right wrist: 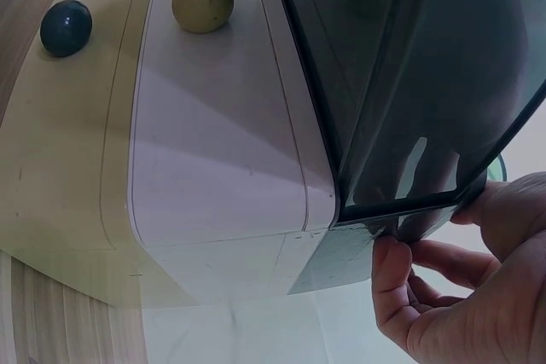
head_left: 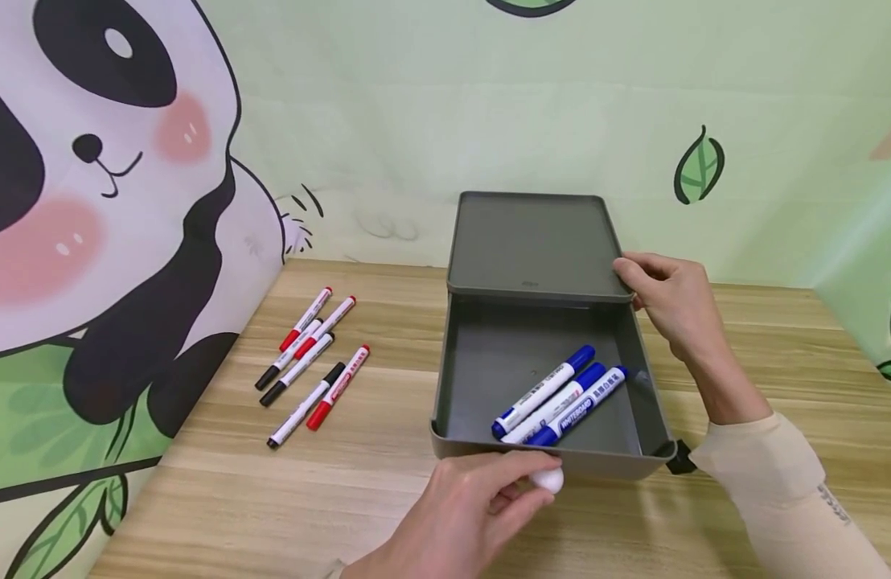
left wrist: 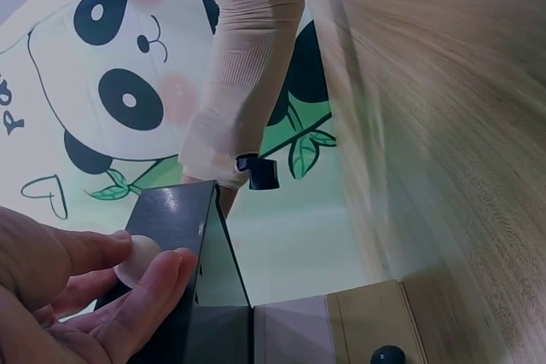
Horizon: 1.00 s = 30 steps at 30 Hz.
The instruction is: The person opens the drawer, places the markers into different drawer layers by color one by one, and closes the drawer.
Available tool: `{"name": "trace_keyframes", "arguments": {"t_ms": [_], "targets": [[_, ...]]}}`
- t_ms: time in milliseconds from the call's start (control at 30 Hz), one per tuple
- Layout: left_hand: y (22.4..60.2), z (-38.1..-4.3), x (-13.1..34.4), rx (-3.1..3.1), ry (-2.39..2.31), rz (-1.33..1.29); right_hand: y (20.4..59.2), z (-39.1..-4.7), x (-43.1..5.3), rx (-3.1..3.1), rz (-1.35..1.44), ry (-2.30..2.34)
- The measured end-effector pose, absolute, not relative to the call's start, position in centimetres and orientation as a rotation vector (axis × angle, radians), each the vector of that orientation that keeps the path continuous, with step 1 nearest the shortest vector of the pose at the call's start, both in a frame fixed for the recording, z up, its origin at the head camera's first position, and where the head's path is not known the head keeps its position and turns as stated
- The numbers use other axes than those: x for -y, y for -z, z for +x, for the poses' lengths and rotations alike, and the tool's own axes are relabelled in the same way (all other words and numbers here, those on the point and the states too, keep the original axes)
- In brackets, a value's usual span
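Note:
A dark grey drawer [head_left: 482, 362] is pulled out at the top of a small stacked drawer unit [head_left: 532, 241]. My left hand [head_left: 467, 498] pinches the drawer's round white knob [head_left: 548, 480] between thumb and fingers, also visible in the left wrist view. At the unit's upper right edge, my right hand [head_left: 673, 301] grips the dark top section, thumb above and fingers against the side. Inside the drawer, three blue whiteboard markers [head_left: 579, 406] lie slantwise toward the front right.
Several red and black markers [head_left: 337, 388] lie loose on the wooden table [head_left: 395, 482], left of the unit. Below the dark drawer are a pale lavender drawer [right wrist: 222, 125] and a yellow drawer [right wrist: 68, 142], both with round knobs. A panda-printed backdrop [head_left: 388, 121] stands behind.

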<state>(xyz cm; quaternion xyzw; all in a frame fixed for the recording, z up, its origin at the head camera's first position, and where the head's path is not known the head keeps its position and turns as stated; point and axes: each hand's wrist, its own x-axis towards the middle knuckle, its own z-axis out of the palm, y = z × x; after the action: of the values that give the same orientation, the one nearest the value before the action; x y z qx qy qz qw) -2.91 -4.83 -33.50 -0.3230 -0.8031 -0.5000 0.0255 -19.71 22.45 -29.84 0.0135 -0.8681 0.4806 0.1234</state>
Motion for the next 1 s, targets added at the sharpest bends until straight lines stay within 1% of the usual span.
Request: {"name": "trace_keyframes", "arguments": {"t_ms": [367,633,1000], "targets": [[33.2,-4.4,4.6,2.445,1.546,-0.968,29.9,-19.8,-22.7,2.546,0.032,-1.388],[32.7,-6.2,4.1,2.429,1.511,-0.882,30.0,-19.8,-22.6,2.535,0.035,-1.399],[32.6,-8.8,3.7,2.398,1.498,-0.869,29.9,-19.7,-22.6,2.528,0.043,-1.411]]}}
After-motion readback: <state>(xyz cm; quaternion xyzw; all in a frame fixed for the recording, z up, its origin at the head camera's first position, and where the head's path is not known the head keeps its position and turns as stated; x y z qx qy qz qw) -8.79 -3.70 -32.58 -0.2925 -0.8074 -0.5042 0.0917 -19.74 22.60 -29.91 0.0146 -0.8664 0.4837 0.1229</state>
